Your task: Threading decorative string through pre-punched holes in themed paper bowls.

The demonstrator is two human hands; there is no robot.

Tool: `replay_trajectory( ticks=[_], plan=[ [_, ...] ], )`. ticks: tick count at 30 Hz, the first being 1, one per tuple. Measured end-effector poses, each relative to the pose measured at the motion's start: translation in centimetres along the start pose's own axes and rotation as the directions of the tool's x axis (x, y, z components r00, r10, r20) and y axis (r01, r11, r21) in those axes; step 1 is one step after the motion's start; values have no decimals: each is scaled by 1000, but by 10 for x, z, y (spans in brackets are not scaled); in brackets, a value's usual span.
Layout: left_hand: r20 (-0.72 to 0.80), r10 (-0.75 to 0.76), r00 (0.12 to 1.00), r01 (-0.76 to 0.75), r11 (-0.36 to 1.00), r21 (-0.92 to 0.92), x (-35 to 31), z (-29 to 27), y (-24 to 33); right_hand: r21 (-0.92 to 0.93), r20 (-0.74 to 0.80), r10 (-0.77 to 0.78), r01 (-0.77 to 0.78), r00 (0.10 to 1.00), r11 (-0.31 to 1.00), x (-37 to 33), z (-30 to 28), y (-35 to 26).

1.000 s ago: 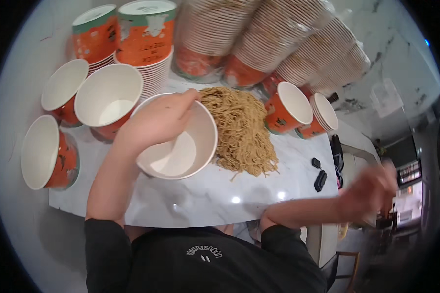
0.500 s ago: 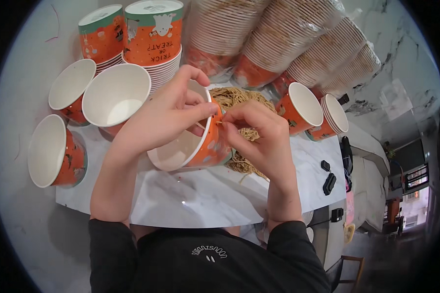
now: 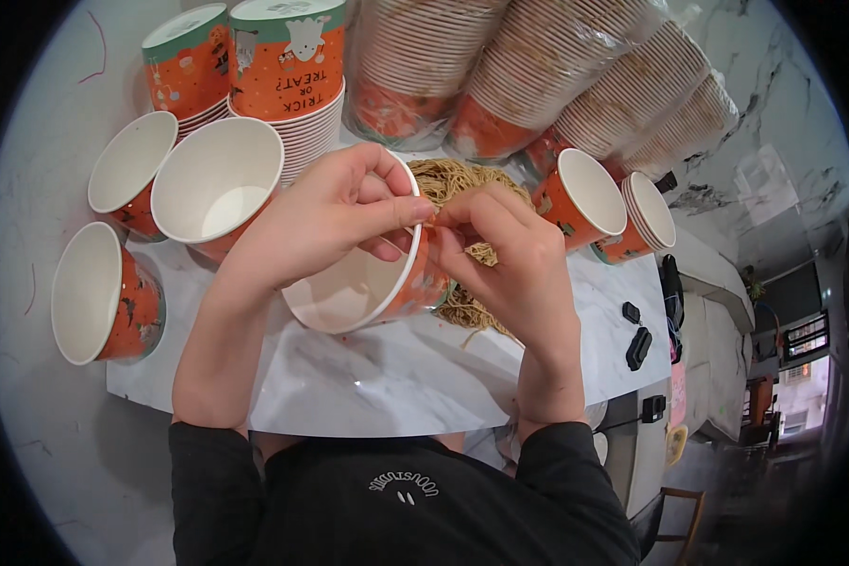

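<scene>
An orange paper bucket (image 3: 344, 292) with a white inside lies tilted on the table in front of me, its mouth toward the lower left. My left hand (image 3: 321, 217) is closed on its rim, the thumb outside and the other fingers inside. Close to the left thumb, my right hand (image 3: 514, 250) pinches against the bucket's outer wall just below the rim. A thin tan cord is at these fingertips, mostly hidden by them. Behind the bucket and partly under my right hand spreads a heap of tan twisted cords (image 3: 462, 177).
More orange buckets (image 3: 219, 179) stand at the left, some in upturned stacks (image 3: 288, 66). Tall plastic-wrapped stacks (image 3: 557, 71) line the back. Other buckets (image 3: 590, 193) sit at the right, near small black objects (image 3: 639, 347) on the marbled table (image 3: 387, 396).
Both hands have drawn together at the bucket's rim, and the left thumb now reaches over to the right fingertips. The cord, visible at the wall before, is now mostly covered.
</scene>
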State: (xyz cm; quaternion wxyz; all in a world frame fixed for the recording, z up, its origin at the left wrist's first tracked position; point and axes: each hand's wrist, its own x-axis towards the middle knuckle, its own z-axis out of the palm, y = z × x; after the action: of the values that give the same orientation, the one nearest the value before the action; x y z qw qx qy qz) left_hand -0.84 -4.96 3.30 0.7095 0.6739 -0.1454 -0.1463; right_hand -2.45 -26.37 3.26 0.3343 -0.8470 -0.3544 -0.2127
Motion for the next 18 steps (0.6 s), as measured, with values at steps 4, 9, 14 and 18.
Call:
replay_trajectory(
  ticks=[4, 9, 14, 18],
  plan=[
    [18, 15, 1000, -14, 1000, -13, 1, 0, -2, -32, 19, 21, -21, 1000, 999, 0, -1, -4],
    [78, 1, 997, 1, 1000, -20, 4, -3, -3, -79, -5, -24, 24, 1000, 997, 0, 1, -4],
    [143, 60, 988, -45, 993, -108, 7, -7, -12, -73, -27, -26, 24, 999, 997, 3, 5, 0],
    [118, 65, 991, -64, 998, -14, 6, -4, -11, -41, -39, -48, 46, 998, 998, 1, 7, 5]
  ],
)
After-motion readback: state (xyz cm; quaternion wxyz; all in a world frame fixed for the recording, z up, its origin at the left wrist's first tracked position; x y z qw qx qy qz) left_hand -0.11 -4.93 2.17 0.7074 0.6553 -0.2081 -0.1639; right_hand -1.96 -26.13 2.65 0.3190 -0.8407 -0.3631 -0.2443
